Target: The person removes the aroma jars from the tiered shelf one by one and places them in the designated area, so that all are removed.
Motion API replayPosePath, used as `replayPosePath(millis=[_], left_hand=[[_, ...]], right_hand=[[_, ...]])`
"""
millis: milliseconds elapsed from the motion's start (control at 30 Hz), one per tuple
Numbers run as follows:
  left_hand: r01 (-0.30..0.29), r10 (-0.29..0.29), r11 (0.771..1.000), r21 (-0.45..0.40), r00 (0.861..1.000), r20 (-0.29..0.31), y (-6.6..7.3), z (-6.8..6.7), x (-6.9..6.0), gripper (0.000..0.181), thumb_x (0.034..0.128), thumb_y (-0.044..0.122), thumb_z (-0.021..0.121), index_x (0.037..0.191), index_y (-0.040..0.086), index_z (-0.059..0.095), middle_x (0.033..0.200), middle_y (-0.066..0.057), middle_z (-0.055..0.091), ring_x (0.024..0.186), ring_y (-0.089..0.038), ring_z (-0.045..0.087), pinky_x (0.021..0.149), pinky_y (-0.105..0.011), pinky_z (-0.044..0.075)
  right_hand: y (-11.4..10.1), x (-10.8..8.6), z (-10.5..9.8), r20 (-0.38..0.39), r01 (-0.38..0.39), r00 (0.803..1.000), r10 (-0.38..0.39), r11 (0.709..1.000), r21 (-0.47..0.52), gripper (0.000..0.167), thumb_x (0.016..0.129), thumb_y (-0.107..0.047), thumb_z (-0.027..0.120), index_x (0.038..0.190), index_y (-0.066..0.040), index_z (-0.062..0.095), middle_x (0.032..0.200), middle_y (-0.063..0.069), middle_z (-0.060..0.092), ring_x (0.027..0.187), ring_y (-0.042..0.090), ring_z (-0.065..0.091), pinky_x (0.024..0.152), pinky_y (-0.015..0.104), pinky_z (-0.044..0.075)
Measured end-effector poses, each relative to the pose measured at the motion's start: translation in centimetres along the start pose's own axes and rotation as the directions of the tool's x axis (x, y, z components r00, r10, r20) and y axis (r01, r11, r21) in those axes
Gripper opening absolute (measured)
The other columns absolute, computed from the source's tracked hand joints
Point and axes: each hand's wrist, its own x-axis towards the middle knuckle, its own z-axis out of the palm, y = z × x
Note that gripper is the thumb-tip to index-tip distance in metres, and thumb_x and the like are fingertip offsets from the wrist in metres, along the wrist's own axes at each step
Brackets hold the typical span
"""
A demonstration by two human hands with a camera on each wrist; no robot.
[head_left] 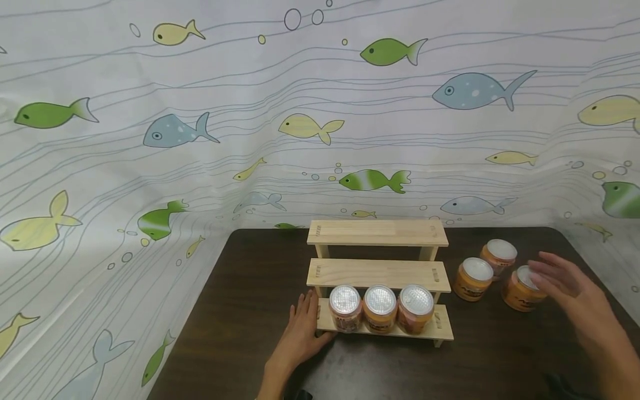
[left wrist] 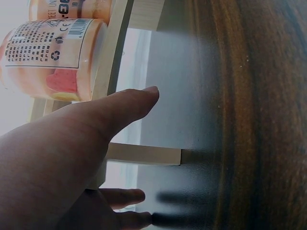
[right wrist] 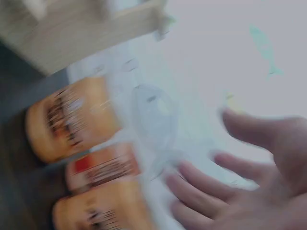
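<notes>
Holding nothing, the right hand [head_left: 562, 280] spreads its fingers loosely. The glossy, dark wood-grain table [head_left: 225, 316] bears a three-tiered pale wooden rack [head_left: 377, 272]; the straight-fingered left hand [head_left: 300, 336] touches its end. Three shiny-topped orange cylindrical jars [head_left: 381, 308] line its lowest tier; three pale-topped orange jars [head_left: 472, 280] stand near the right hand.

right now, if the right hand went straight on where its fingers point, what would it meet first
Probably the rightmost jar: in the head view the right hand partly overlaps its top, though the depth between them is unclear.
</notes>
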Motion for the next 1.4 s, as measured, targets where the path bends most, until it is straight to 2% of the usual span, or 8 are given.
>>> replayPosePath(millis=[100,267,367,700,933,1033,1200,1400], left_hand=[[-0.008,0.008,1.0,0.011,1.0,0.0,-0.1,0.0,0.0,0.104,0.0933,0.032,0.089,0.166,-0.012,0.03,0.167,-0.042,0.036,0.154,-0.068,0.03,0.118,-0.087,0.026],[-0.039,0.04,0.999,0.012,0.999,-0.033,-2.1,1.5,0.3,0.107,0.0936,0.038,0.089,0.167,-0.009,0.027,0.166,-0.042,0.035,0.152,-0.07,0.03,0.114,-0.089,0.027],[-0.045,0.046,0.999,0.023,0.998,-0.032,-2.1,1.5,0.1,0.107,0.0965,0.042,0.085,0.17,-0.007,0.024,0.168,-0.041,0.034,0.155,-0.068,0.029,0.116,-0.088,0.026],[-0.046,0.046,0.999,-0.005,0.998,-0.047,-1.5,1.1,-0.1,0.106,0.0955,0.044,0.086,0.168,-0.007,0.028,0.166,-0.042,0.037,0.154,-0.068,0.031,0.117,-0.087,0.026],[0.0,0.0,1.0,0.013,1.0,-0.004,-0.6,0.5,0.1,0.104,0.0958,0.036,0.087,0.168,-0.008,0.028,0.168,-0.041,0.034,0.156,-0.066,0.028,0.119,-0.086,0.024],[-0.035,0.035,0.999,0.004,0.999,-0.039,-2.7,2.1,0.3,0.106,0.0959,0.041,0.086,0.17,-0.005,0.026,0.168,-0.041,0.034,0.155,-0.068,0.028,0.117,-0.087,0.025],[-0.035,0.036,0.999,0.028,0.999,-0.027,-3.4,2.7,0.6,0.108,0.0951,0.041,0.087,0.17,-0.006,0.024,0.17,-0.04,0.032,0.155,-0.068,0.028,0.115,-0.088,0.026],[-0.028,0.028,0.999,0.016,1.0,-0.014,-2.0,1.5,0.3,0.104,0.0974,0.037,0.085,0.168,-0.009,0.025,0.167,-0.042,0.034,0.155,-0.068,0.029,0.117,-0.087,0.025]], right_hand=[[-1.3,-0.4,-0.5,0.23,0.113,0.967,-0.109,0.994,-0.005,0.063,0.115,-0.009,0.057,0.173,-0.02,0.034,0.137,-0.037,0.062,0.12,-0.022,0.057,0.093,0.006,0.044],[-3.5,-0.8,0.4,0.485,0.193,0.849,-0.209,0.978,0.084,0.06,0.115,0.0,0.05,0.172,-0.009,0.033,0.149,-0.011,0.069,0.13,-0.007,0.064,0.091,0.015,0.055],[-4.5,-0.9,1.4,0.534,0.185,0.81,-0.243,0.97,0.161,0.058,0.115,0.001,0.049,0.171,-0.006,0.035,0.152,0.0,0.069,0.135,-0.004,0.063,0.095,0.018,0.056],[-6.0,-1.2,3.8,0.645,0.038,0.731,-0.222,0.957,0.286,0.055,0.116,-0.002,0.047,0.169,-0.006,0.037,0.156,0.012,0.065,0.138,0.002,0.063,0.102,0.023,0.056],[-6.1,-0.9,6.0,0.683,0.022,0.698,-0.214,0.96,0.278,0.059,0.116,-0.006,0.05,0.172,-0.01,0.034,0.159,-0.001,0.063,0.14,0.001,0.06,0.101,0.023,0.055],[-5.9,-0.8,6.8,0.689,0.011,0.68,-0.251,0.943,0.332,0.059,0.116,-0.004,0.048,0.172,-0.009,0.033,0.16,-0.009,0.061,0.143,-0.001,0.057,0.103,0.022,0.054],[-5.8,-0.8,7.7,0.678,-0.011,0.69,-0.252,0.933,0.359,0.056,0.115,-0.003,0.048,0.171,-0.006,0.036,0.16,-0.015,0.06,0.143,-0.003,0.056,0.106,0.021,0.053],[-5.8,-0.8,8.9,0.676,-0.04,0.702,-0.225,0.935,0.353,0.056,0.115,-0.007,0.051,0.17,-0.002,0.036,0.157,-0.022,0.059,0.14,-0.005,0.057,0.107,0.021,0.052]])
